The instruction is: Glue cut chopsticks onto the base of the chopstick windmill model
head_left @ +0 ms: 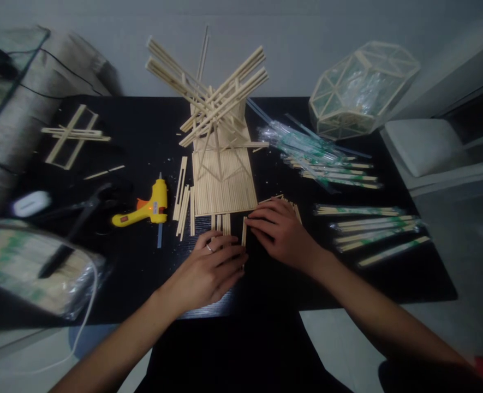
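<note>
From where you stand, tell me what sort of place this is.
Probably an indoor craft workspace: a yellow glue gun, a stick model and wrapped sticks share a black table.

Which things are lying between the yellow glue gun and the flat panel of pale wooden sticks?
In the head view, several thin pale wooden sticks lie on the black table between the yellow glue gun and the flat panel.

The left hand (212,267) covers the near ends of some sticks (226,224); the right hand (281,232) hides part of a pile (297,213) beyond it. Well left of both, a blurred bag (28,267) runs off the edge.
</note>
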`<state>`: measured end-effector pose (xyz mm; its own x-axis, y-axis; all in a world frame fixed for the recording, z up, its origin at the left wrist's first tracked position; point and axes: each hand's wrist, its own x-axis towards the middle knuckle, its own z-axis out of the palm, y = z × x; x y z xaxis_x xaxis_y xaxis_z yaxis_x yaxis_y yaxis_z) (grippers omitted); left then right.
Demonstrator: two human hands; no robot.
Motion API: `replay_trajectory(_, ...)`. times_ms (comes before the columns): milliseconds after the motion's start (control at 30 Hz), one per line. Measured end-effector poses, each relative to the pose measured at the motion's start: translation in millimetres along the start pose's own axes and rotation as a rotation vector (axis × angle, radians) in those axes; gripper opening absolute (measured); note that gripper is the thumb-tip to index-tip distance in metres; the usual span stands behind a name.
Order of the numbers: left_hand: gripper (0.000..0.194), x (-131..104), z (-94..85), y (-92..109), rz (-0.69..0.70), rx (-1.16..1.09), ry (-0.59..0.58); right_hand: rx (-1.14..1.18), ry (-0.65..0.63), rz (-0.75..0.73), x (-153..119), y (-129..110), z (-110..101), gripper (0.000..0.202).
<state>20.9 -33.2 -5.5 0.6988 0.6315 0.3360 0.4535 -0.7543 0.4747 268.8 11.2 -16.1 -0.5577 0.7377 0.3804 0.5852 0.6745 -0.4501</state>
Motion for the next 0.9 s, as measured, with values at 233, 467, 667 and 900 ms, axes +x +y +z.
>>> replay_trajectory(233,0.025,0.2,-0.1,-0.3,0.010,-0.007,-0.035,-0.017,-0.018,0.000,0.9,-1.9,-0.2,0.022)
replay_trajectory(467,0.040,-0.3,-2.2,-3.7,-0.043,0.009,-0.030,0.020,-0.054,-0.060,0.6,2.4,-0.8,0.014)
replay_trajectory(667,0.041,0.3,-3.9,-7.3,-0.141,-0.008,0.081,0.073,-0.109,-0.091,0.9,12.3,-12.1,0.013)
replay_trajectory(900,0.018,-3.1,-9.3,-10.1,-0.329,-0.162,0.280,0.399,-0.073,0.155,7.4,5.9,-33.6,0.007)
